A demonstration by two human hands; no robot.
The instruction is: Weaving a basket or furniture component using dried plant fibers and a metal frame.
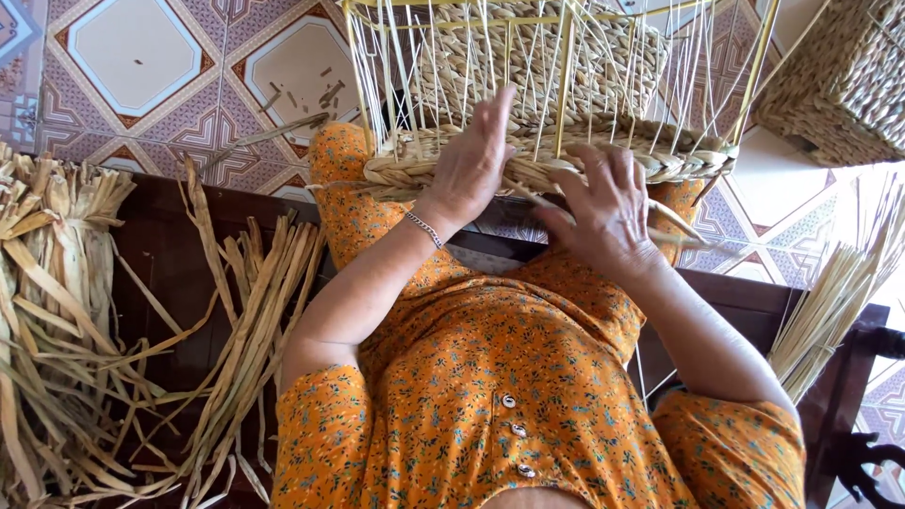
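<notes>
Above patterned floor tiles [141, 57], a half-woven basket [537, 160] is pressed by the flat, open left hand [471, 165], while a straw strand [674, 231] is pinched by the right hand [603, 221].

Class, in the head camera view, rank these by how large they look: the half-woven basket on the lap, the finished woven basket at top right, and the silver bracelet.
1. Half-woven basket
2. Finished woven basket, though the frame cuts it off, so its full size is unsure
3. Silver bracelet on the left wrist

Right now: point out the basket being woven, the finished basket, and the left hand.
half-woven basket [603, 165], head view, braided rim band.
finished basket [848, 85], head view, woven side wall.
left hand [471, 165], head view, back of hand.
</notes>
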